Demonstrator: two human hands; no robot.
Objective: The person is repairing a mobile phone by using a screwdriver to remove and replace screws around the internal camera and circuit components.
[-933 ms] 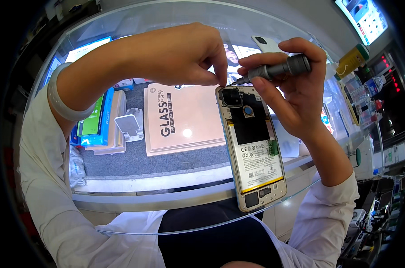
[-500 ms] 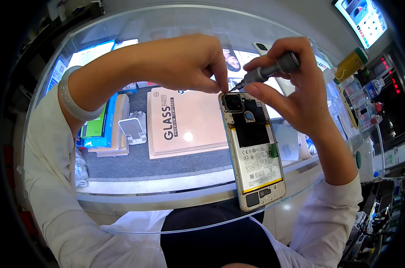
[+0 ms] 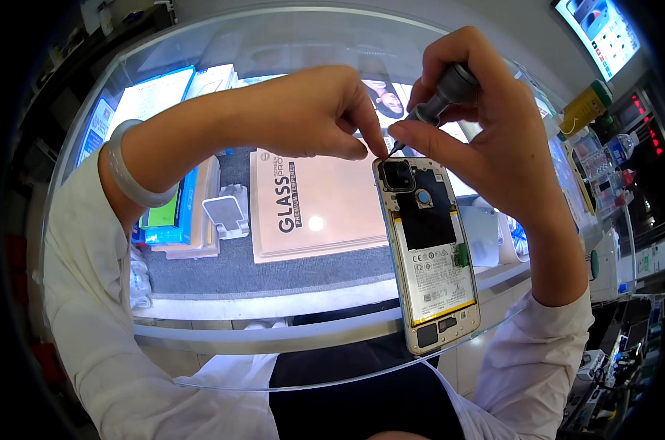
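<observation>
A smartphone with its back cover off lies on the glass counter, slightly slanted, camera end away from me. Its battery, black film and camera module are exposed. My right hand is closed round a grey screwdriver, held at a slant. The thin tip meets the phone's far left corner, beside the camera. My left hand reaches across from the left. Its index fingertip is at that same corner by the tip, with the thumb a little apart; I see nothing between them.
Under the glass lie a pink-beige box, a white phone stand and blue and green boxes. A yellow bottle with a green cap and clear plastic containers stand at the right. The counter's near edge runs before me.
My right hand and the screwdriver have risen and now tilt more steeply. The left index and thumb have drawn slightly apart. The whole view has shifted a little, phone and counter moving rightward.
</observation>
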